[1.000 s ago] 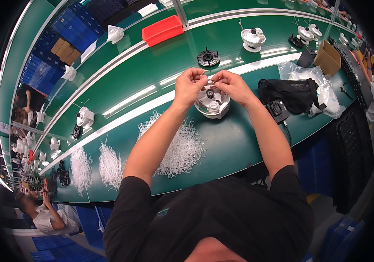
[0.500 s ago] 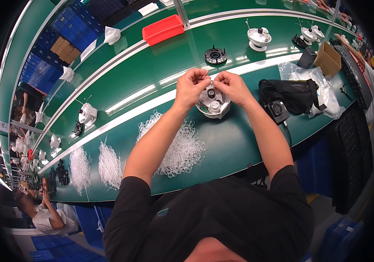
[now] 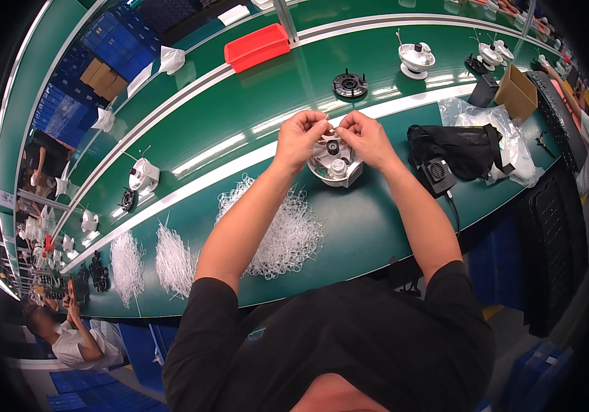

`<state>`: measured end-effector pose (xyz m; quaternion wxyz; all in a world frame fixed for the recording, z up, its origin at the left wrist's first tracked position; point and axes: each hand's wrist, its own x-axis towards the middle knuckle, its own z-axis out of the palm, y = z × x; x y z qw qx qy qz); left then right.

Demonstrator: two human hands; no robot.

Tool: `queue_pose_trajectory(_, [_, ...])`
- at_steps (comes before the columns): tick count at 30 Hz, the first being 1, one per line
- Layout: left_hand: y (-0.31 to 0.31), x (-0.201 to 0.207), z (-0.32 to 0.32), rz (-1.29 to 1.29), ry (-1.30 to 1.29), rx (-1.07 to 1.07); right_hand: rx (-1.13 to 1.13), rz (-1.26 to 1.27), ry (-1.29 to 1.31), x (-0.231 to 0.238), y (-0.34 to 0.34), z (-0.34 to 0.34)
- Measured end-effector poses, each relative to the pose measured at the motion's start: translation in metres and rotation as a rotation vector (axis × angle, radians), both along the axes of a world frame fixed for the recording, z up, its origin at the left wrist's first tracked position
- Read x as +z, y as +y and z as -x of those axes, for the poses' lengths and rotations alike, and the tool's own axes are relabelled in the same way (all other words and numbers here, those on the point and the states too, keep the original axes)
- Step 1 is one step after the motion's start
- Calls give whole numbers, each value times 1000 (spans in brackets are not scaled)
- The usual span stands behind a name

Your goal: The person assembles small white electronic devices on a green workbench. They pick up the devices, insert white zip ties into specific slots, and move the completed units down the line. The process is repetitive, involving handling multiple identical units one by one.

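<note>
A round white plastic housing (image 3: 337,180), with its inside and a black hub facing up, rests on the green bench in front of me. My left hand (image 3: 300,141) is pinched over its far left rim, gripping a thin white strand (image 3: 326,119) whose end pokes up at the fingertips. Close beside it, my right hand (image 3: 363,139) is also closed, thumb against forefinger, above the housing's far right rim. What lies in that pinch is too small to make out. Left of the housing spreads a big heap of thin, looped white strands (image 3: 284,230), partly behind my left forearm.
Two smaller strand piles (image 3: 127,264) lie further left. Beyond the bench, a conveyor carries a black ring-shaped part (image 3: 350,85), white housings (image 3: 416,60) and a red tray (image 3: 256,48). At right are a black bag (image 3: 454,151), a small black device (image 3: 437,176) and a cardboard box (image 3: 516,95).
On the conveyor, the black ring part and the white housings have shifted to the right. My hands stay over the housing, with only slight finger movement.
</note>
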<state>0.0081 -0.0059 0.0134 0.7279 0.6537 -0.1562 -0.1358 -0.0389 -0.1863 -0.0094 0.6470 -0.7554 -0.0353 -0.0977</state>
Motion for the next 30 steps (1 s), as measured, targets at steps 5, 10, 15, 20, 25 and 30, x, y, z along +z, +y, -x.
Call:
queue_pose_trajectory(5, [0,-4,-8,19,21,-53,27,-14,26,2,-2,0])
queue_pose_trajectory(10, [2,1,-11,89,195,-91,68,-55,6,4,-2,1])
queue_pose_trajectory(15, [3,10,-11,-3,276,-132,93,-34,1,3,-2,3])
queue_pose_trajectory(20, [3,10,-18,-114,208,-200,146,30,-63,6,-6,4])
queue_pose_trajectory(25, [3,6,-16,-4,273,-141,217,-99,16,9,-8,5])
queue_pose_trajectory(30, [6,5,-11,75,250,-46,291,-134,-29,-3,-14,3])
